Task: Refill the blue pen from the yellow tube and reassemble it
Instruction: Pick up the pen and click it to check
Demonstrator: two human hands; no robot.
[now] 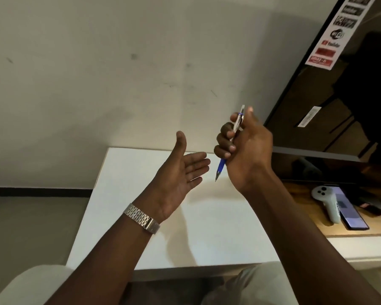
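Observation:
My right hand [244,150] is raised above the white table [141,227] and holds the blue pen [220,168] in a closed fist. The pen is in one piece, tip pointing down and to the left, its blue grip below my fingers and its silver upper barrel and clip rising above them. My left hand [180,172] hovers just left of the pen, palm up, fingers spread, holding nothing. A metal watch sits on my left wrist. No yellow tube is in view.
A dark TV screen [339,95] with a sticker strip leans at the right. Below it, on a wooden shelf [306,208], lie a white controller [326,203] and a phone [348,210]. A plain wall is behind the table.

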